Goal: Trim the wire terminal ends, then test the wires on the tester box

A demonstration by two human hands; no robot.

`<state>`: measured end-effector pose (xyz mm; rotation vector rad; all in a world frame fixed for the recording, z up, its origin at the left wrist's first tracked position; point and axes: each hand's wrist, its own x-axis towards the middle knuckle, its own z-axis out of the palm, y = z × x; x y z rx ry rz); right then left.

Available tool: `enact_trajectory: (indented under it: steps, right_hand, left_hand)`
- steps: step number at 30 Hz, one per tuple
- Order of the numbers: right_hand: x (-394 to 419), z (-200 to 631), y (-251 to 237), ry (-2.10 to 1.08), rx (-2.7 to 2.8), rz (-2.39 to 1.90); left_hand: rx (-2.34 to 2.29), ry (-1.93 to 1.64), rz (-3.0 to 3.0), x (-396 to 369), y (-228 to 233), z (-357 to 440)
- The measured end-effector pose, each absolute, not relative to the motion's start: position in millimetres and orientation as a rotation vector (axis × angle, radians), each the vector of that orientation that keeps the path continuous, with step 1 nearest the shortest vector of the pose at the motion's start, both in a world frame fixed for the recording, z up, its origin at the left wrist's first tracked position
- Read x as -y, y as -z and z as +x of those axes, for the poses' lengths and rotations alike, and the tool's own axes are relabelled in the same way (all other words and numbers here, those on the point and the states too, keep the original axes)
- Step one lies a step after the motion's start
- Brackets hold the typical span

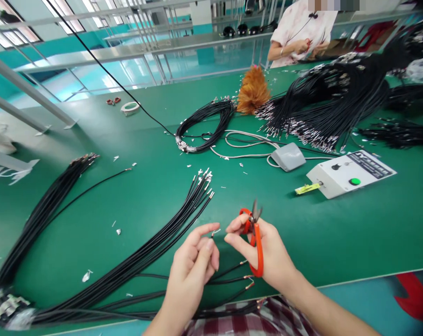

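Observation:
My left hand (194, 261) pinches the tip of a thin black wire (212, 235) between thumb and forefinger, a small metal terminal sticking out. My right hand (264, 254) grips orange-handled snips (255, 238), blades pointing up, its fingertips almost touching the wire end. A bundle of black wires with metal terminals (155, 242) fans across the green table (337, 224) to the left of my hands. Several loose wires with copper ends (232, 280) lie under my wrists.
A second wire bundle (43, 210) lies at far left. A coiled bundle (204, 123), grey foot pedal (288, 156), white control box (348, 172), orange duster (252, 91) and a large wire pile (337, 102) sit farther back. Another person (302, 32) works across the table.

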<state>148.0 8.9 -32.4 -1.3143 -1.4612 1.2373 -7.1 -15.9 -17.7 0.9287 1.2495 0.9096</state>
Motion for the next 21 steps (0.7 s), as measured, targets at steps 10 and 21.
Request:
enact_trajectory:
  steps: [10,21]
  right_hand:
    - [-6.5,157.0,40.5,-0.568,2.22,-1.506]
    - [-8.8,156.4,35.6,-0.263,2.275,-1.481]
  left_hand:
    - [-1.15,-0.927,0.749,10.4,8.3,-12.6]
    - [-1.17,-0.917,0.749,13.9,8.4,-10.8]
